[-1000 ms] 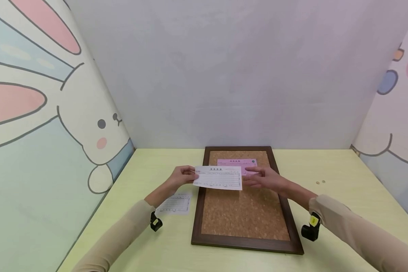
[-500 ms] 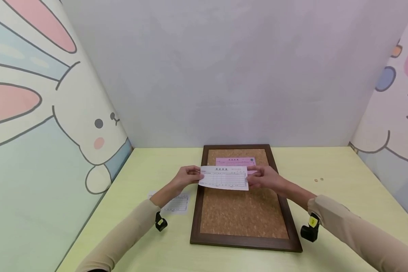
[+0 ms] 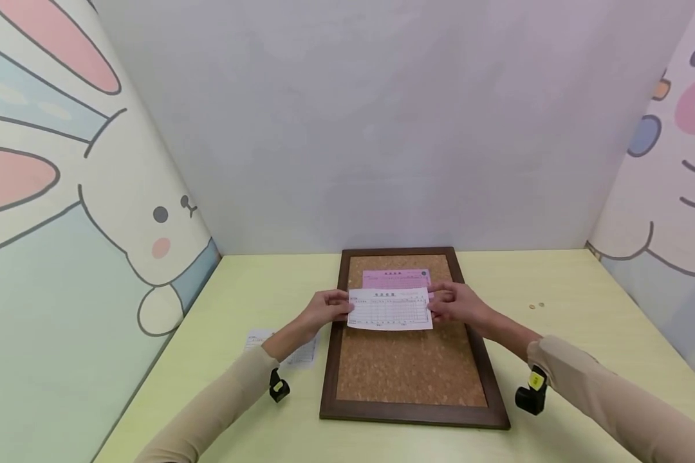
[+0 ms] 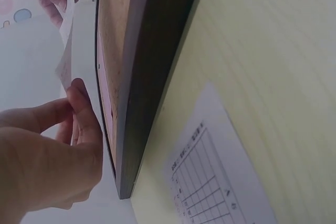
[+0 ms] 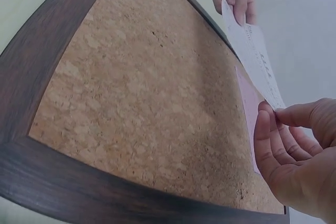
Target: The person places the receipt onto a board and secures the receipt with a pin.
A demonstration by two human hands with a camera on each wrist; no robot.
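Since the earlier frame both hands carry the white form (image 3: 390,308) further right, now over the cork board (image 3: 408,366), overlapping the lower edge of the pink slip (image 3: 395,278). Left hand (image 3: 326,307) pinches its left edge, fingers (image 4: 79,100) closed on paper; right hand (image 3: 456,303) pinches the right edge likewise. Second white sheet (image 3: 278,347) lies on the table (image 3: 585,341), left of the board.

This looks like a small play corner made for kids. Big cartoon bunny pictures (image 3: 121,212) cover the side walls. A pale yellow counter (image 3: 585,308) stands between them, and a cork board (image 3: 408,370) in a dark frame lies on it.
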